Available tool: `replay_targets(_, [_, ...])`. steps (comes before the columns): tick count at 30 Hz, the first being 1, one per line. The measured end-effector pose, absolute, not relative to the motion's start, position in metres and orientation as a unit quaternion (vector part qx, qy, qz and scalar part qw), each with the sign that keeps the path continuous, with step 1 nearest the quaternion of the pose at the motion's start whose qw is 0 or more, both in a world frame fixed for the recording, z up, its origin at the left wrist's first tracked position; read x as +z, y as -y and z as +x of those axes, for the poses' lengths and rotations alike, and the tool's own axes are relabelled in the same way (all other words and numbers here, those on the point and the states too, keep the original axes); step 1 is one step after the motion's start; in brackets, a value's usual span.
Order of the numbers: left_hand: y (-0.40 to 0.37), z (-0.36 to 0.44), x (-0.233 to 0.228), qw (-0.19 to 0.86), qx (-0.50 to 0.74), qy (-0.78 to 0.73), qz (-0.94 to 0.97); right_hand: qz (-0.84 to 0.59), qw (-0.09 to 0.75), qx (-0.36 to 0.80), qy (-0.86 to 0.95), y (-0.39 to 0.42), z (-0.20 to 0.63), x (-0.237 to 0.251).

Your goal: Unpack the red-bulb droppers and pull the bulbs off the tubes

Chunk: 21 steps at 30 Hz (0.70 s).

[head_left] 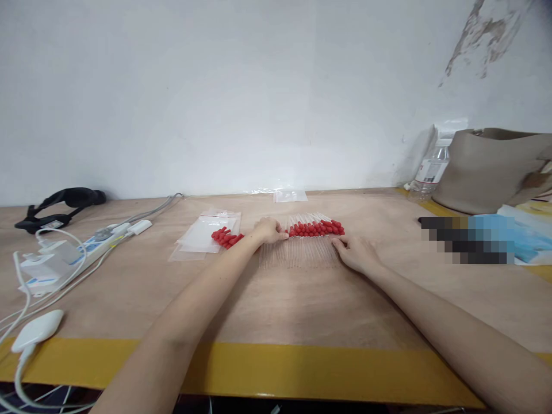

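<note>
Thin clear droppers with red rubber bulbs lie side by side in a row on the table. Some tubes point toward me, others toward the wall. My left hand is closed at the left part of this row, its thumb tip beside a red bulb; what sits under its curled fingers is partly hidden. At the right end, my right hand rests with thumb and forefinger slightly apart, touching the outermost droppers. More red bulbs show left of my left forearm, next to clear plastic zip bags.
A white power strip with plugs and cables lies at the left, near a black strap. Another small bag lies by the wall. At the right are a plastic bottle, a grey-brown bag and a blue item.
</note>
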<state>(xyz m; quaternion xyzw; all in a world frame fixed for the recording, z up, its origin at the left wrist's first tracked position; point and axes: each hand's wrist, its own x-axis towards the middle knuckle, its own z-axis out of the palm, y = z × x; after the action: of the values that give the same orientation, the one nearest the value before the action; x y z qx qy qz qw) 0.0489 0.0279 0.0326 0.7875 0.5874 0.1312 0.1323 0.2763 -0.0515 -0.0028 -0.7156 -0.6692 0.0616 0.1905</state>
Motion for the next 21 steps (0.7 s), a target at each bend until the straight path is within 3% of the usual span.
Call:
replay_targets(6, [-0.021, 0.047, 0.035, 0.165, 0.185, -0.627, 0.738, -0.715, 0.193, 0.064, 0.669, 0.050, 0.278, -0.004])
replay_targets(14, [0.021, 0.007, 0.036, 0.118, 0.328, -0.606, 0.715, -0.730, 0.206, 0.083, 0.646, 0.048, 0.279, -0.003])
replay_targets(21, [0.041, -0.024, 0.000, 0.141, 0.472, -0.518, 0.699, -0.759, 0.109, 0.047, 0.640, 0.050, 0.274, 0.002])
